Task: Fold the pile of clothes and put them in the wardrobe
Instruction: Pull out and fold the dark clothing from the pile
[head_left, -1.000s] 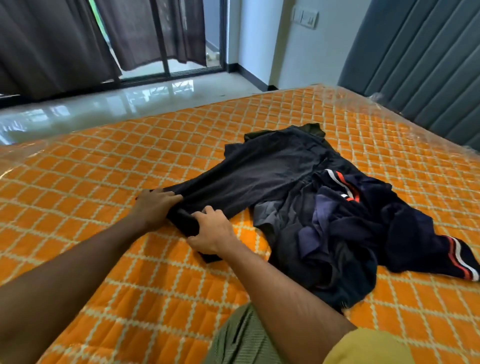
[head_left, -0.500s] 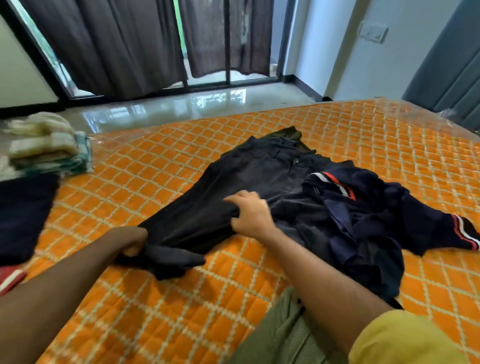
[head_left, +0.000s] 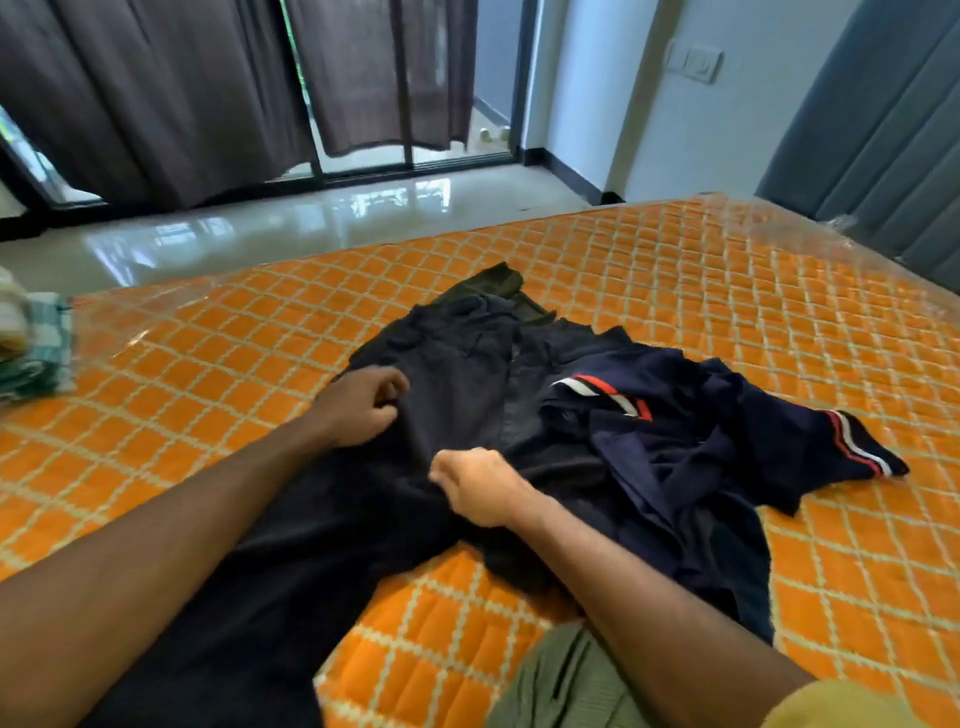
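Two hands on the black trousers (head_left: 457, 374): your right hand (head_left: 480, 491) clenches cloth, left hand (head_left: 361, 410) curled, grip unclear. Align legs, smooth before folding.

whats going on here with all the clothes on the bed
A person is working through a pile of dark clothes on an orange quilted mattress. The left hand and the right hand both grip black trousers spread in front of them. A navy shirt with red and white trim lies crumpled to the right, not yet folded. A folded stack sits at the far left.
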